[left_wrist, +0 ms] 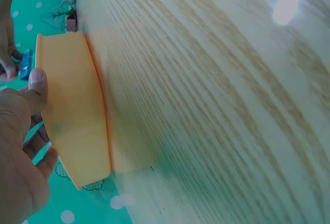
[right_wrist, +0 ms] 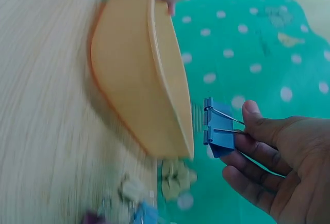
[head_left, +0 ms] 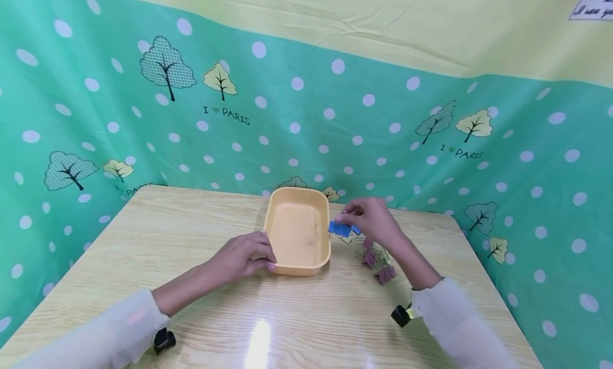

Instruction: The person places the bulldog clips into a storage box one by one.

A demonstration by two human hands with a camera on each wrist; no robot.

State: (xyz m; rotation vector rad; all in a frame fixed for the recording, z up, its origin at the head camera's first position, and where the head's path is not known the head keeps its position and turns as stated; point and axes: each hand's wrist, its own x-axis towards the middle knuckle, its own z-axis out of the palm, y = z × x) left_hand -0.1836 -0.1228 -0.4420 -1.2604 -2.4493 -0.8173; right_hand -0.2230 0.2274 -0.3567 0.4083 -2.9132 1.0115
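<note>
My left hand [head_left: 245, 255] grips the near-left corner of a peach plastic tray [head_left: 293, 271], its thumb on the rim in the left wrist view. Nothing lies inside the tray. Just beyond the tray's right side, my right hand [head_left: 372, 220] pinches a blue binder clip [right_wrist: 220, 131] by its wire handles, thumb against fingers. This clip hangs above the table, apart from the tray wall. Below the right hand, a loose pile holds maroon binder clips [head_left: 385, 274], cream clips [right_wrist: 176, 180] and another blue clip [right_wrist: 146, 213], partly hidden by the hand in the head view.
The wood-grain table [head_left: 191, 225] runs back to a green dotted curtain [head_left: 215, 140] behind the tray. Black wrist devices [head_left: 401, 316] sit below both sleeves. A bright glare spot lies on the table's front part.
</note>
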